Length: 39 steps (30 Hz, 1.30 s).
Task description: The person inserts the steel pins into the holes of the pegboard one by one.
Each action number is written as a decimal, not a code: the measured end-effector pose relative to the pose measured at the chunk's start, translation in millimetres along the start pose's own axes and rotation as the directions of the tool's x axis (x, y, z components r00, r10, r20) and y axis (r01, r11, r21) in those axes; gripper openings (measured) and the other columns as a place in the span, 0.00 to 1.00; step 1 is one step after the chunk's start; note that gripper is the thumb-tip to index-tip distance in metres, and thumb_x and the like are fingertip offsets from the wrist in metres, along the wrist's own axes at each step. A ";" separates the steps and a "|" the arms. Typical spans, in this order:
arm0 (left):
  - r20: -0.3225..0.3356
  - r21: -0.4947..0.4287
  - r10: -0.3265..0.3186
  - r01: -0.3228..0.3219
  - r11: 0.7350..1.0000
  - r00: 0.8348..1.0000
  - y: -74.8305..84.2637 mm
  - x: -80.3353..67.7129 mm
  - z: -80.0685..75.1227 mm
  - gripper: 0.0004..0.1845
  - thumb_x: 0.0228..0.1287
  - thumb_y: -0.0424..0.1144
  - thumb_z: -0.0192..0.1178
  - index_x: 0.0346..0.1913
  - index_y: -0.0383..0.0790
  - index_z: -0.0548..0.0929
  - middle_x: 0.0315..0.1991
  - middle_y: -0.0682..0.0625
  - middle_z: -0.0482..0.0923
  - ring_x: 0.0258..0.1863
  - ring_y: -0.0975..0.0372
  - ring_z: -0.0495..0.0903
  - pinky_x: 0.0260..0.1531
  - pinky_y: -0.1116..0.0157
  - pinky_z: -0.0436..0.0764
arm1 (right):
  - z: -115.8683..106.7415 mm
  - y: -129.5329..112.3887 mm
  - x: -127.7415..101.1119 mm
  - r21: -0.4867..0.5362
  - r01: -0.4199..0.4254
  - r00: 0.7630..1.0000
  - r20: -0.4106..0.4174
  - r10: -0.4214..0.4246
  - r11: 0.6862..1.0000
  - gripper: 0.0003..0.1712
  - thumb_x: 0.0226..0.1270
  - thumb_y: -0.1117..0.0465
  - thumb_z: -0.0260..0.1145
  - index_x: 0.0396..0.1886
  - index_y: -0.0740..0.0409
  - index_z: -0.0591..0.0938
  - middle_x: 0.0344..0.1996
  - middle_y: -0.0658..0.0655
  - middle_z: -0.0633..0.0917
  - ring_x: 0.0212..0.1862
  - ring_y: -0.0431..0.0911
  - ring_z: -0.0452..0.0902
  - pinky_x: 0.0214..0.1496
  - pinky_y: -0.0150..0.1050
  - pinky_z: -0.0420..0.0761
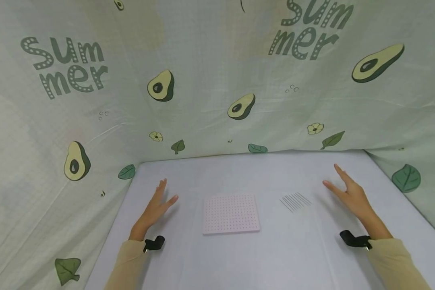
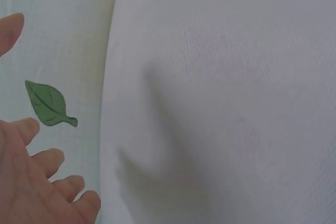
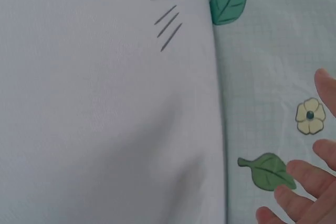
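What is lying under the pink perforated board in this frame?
The pink perforated board lies flat on the white table, between the open left hand and right hand. Only the tabletop shows around it; anything directly beneath is covered. The thin rods lie beside it, apart.

Pegboard lies flat mid-desk, thin rods just beside it on the right. Wide bare lanes run down both outer sides and along the front; printed cloth walls in back and flanks.

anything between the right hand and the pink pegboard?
Yes. In the head view a row of thin grey pins lies on the white table between the right hand and the pink pegboard, touching neither.
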<state>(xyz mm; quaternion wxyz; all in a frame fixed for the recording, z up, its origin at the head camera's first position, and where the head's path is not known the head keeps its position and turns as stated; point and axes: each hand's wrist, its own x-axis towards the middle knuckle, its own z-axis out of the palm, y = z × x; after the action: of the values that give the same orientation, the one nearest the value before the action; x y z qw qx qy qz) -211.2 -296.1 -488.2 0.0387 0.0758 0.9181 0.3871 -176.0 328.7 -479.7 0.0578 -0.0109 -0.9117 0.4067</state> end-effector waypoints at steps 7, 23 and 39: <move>0.020 -0.070 -0.001 0.002 0.998 1.000 5.9 0.9 13.0 0.49 0.71 0.62 0.54 0.81 0.47 0.39 0.80 0.44 0.35 0.78 0.47 0.37 0.70 0.38 0.43 | 8.2 -5.8 -4.0 0.102 0.032 0.983 -0.184 -0.013 0.994 0.39 0.72 0.49 0.65 0.75 0.60 0.65 0.68 0.67 0.70 0.66 0.51 0.70 0.61 0.34 0.74; 0.070 -0.184 0.008 0.005 0.983 0.998 19.7 2.2 51.9 0.45 0.71 0.57 0.57 0.81 0.47 0.46 0.80 0.44 0.42 0.77 0.48 0.45 0.72 0.48 0.51 | 32.9 -22.7 -19.0 0.563 -0.018 0.959 -0.225 0.174 0.826 0.26 0.65 0.62 0.72 0.57 0.75 0.79 0.33 0.39 0.86 0.34 0.32 0.83 0.40 0.22 0.79; 0.059 -0.278 0.120 -0.099 0.955 0.991 34.4 1.2 74.6 0.39 0.74 0.47 0.58 0.79 0.39 0.53 0.77 0.40 0.51 0.73 0.44 0.56 0.69 0.49 0.61 | 62.0 -39.3 -30.2 0.504 -0.057 0.975 -0.157 0.156 0.862 0.25 0.66 0.58 0.72 0.50 0.78 0.81 0.31 0.48 0.88 0.32 0.39 0.83 0.39 0.25 0.79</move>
<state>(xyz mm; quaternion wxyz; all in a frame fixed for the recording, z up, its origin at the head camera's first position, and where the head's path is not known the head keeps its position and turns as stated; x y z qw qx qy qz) -198.9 -219.5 -515.6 0.0616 0.1350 0.8478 0.5092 -152.0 254.5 -494.5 0.1240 -0.0856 -0.7647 0.6265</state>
